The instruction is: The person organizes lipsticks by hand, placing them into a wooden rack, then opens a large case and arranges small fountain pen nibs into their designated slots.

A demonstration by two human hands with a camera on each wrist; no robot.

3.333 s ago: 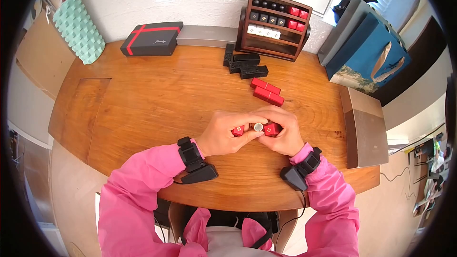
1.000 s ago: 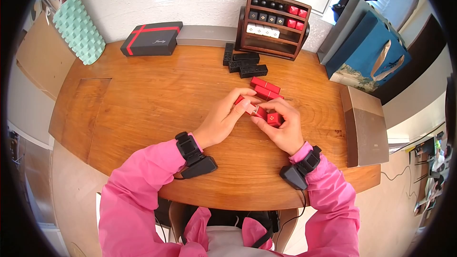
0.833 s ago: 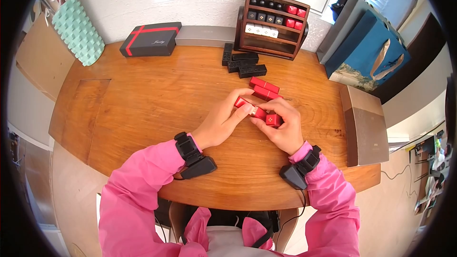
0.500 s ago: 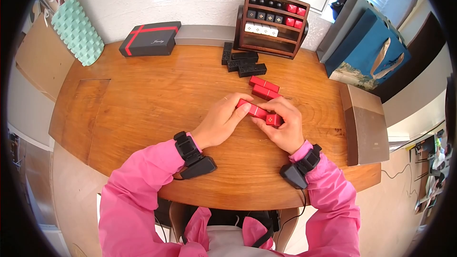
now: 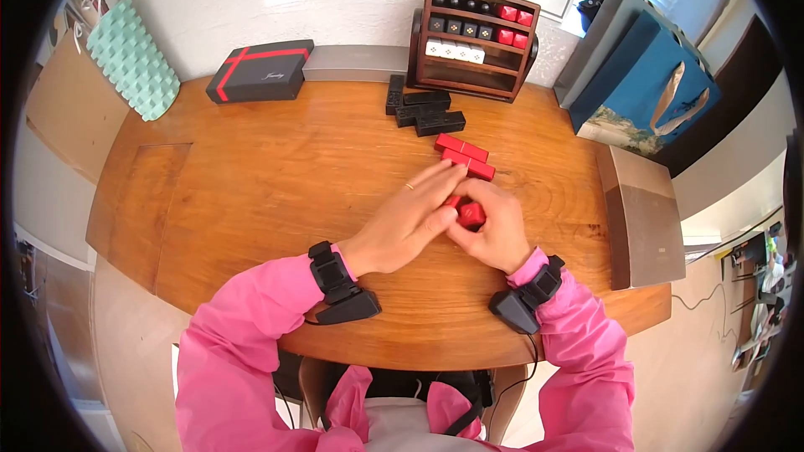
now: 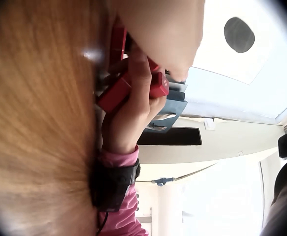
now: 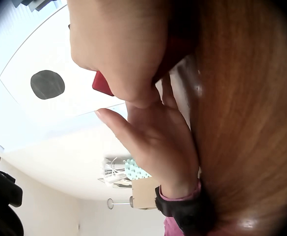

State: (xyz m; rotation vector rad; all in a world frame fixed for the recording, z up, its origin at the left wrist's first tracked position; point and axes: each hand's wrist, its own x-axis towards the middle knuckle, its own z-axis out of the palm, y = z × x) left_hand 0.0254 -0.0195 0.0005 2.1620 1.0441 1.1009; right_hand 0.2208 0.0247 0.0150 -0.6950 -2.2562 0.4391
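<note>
Two square-sided red tubes point(image 5: 471, 215) point(image 6: 115, 96) are gripped in the curled fingers of the right hand point(image 5: 498, 222) point(image 6: 127, 120) point(image 7: 119, 44), above the near middle of the table. Just left of them, the left hand point(image 5: 402, 222) point(image 7: 163, 142) lies palm down with its fingers extended, its thumb tip close to the tubes. Whether it touches them cannot be told. Beyond the fingertips, two more red tubes point(image 5: 462, 147) lie side by side on the table point(image 5: 276, 192). In the right wrist view a red end point(image 7: 102, 83) sticks out past the right hand.
Several black boxes point(image 5: 440, 123) lie before a wooden rack point(image 5: 474, 75) of black, red and white pieces. A black gift box point(image 5: 261, 72) stands back left; a brown box point(image 5: 641, 218) and paper bags point(image 5: 645, 92) stand right.
The open red tube was closed between both hands. Since then, the left hand has released it and straightened its fingers; the right hand keeps its grip on both tubes.
</note>
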